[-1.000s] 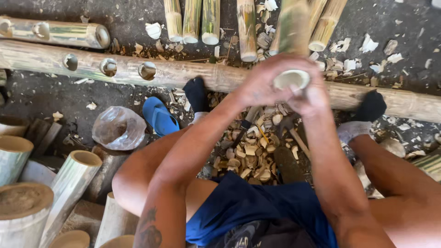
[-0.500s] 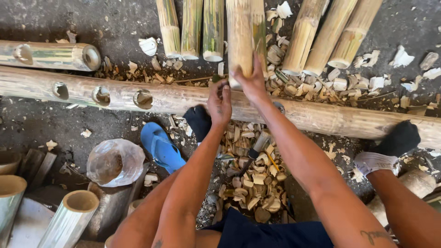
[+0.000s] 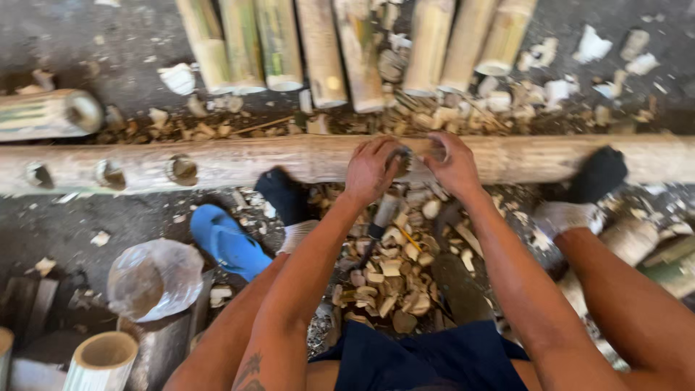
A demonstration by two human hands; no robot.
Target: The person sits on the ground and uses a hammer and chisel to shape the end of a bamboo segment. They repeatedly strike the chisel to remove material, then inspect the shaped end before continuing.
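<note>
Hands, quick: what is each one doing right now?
Left hand: fingers curled, pressed on the long bamboo pole; grip unclear.
Right hand: curled on the same pole; whether it holds anything cannot be told.

Both our hands meet on the long bamboo pole [image 3: 239, 161]

Our left hand [image 3: 373, 170] and right hand [image 3: 455, 165] press together on something small and blurred against the pole, above a heap of wood chips [image 3: 387, 279]; a blue sandal [image 3: 228, 242] lies just left, cut bamboo sections [image 3: 318, 47] beyond.
</note>
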